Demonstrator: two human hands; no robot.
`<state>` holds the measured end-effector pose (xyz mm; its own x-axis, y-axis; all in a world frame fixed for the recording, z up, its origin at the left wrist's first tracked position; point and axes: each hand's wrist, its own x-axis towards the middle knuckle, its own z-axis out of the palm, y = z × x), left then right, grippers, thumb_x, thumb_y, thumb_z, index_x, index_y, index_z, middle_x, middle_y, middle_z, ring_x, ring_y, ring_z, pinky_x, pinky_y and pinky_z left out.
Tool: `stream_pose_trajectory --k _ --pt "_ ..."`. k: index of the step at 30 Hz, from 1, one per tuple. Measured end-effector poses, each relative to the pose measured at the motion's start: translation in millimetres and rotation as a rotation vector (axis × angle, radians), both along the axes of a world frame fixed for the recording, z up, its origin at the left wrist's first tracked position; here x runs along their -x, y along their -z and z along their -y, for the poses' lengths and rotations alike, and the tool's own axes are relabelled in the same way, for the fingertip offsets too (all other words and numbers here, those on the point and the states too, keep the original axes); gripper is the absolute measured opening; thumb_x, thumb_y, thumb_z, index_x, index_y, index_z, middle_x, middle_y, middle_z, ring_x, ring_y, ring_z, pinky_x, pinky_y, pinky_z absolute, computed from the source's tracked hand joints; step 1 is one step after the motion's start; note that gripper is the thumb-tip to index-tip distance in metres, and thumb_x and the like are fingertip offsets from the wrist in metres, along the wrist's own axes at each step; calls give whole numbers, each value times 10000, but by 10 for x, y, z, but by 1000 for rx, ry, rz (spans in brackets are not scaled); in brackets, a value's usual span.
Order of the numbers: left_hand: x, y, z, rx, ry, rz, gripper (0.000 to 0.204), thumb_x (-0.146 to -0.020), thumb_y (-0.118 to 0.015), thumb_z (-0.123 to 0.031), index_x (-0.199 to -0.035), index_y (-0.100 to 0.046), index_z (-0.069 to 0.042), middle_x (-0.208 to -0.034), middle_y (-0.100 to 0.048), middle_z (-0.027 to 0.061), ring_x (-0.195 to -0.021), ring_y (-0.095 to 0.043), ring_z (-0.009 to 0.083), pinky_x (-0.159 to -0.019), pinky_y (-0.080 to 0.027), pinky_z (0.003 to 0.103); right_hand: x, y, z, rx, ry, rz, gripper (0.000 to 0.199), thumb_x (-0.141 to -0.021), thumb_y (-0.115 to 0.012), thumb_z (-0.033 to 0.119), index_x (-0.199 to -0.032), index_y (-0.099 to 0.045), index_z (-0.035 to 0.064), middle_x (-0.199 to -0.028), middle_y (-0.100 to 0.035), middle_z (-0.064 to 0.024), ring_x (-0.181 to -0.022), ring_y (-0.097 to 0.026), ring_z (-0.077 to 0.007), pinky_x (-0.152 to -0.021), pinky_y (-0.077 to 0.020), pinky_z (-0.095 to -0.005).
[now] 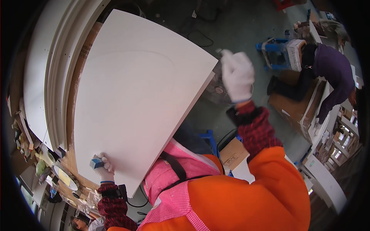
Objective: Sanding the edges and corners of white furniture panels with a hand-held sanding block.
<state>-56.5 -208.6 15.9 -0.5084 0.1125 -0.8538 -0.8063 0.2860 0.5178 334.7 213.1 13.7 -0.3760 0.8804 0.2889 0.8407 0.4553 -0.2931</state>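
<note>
A large white panel (138, 92) with one curved edge lies flat in front of me. At its lower left edge my left hand (105, 164), in a white glove, is closed around a small blue block (96, 163). My right hand (238, 75), gloved in white too, is raised just beyond the panel's right corner. Its fingers are bent together and slightly blurred by motion. Something small and pale seems to stick out at the fingertips, too unclear to name.
More white panels (36, 88) are stacked along the left, beside brown cardboard (71, 127). A fan (219, 87) stands behind my right hand. At right, a person in purple (334, 71) bends over work near a blue stool (275, 48). A cable (202, 36) lies on the floor.
</note>
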Motion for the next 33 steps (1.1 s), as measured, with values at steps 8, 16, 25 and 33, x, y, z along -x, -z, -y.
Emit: stream_pose_trajectory --k 8,16,25,33 --pt "-84 -58 -165 72 16 15 381 -984 -459 -458 -786 -611 -171 -548 -534 -63 -323 -299 103 -289 -226 268 273 306 761 -117 -191 63 269 -778 -630 71 -1043 -666 94 -840 -587 -69 -698 -560 -296 -571 -450 -441" --pt "-13 65 -4 40 -29 23 397 -994 -445 -446 -813 -628 -143 -555 -554 -43 -322 -320 105 -283 -228 261 415 52 1314 437 -669 -127 126 -881 -605 157 -970 -681 111 -789 -608 -87 -740 -633 -272 -586 -512 -381" --pt "16 50 15 38 12 5 396 -982 -448 -451 -831 -627 -132 -559 -561 -32 -317 -318 113 -280 -233 276 527 -51 1543 561 -626 -91 213 -916 -541 178 -1065 -692 153 -892 -682 -70 -709 -664 -273 -578 -539 -410" --pt "18 96 19 27 -8 7 401 -975 -454 -448 -822 -632 -123 -565 -570 -17 -313 -324 129 -270 -236 284 175 112 717 151 -494 -51 71 -821 -637 152 -767 -620 109 -719 -567 -87 -620 -555 -302 -532 -443 -431"
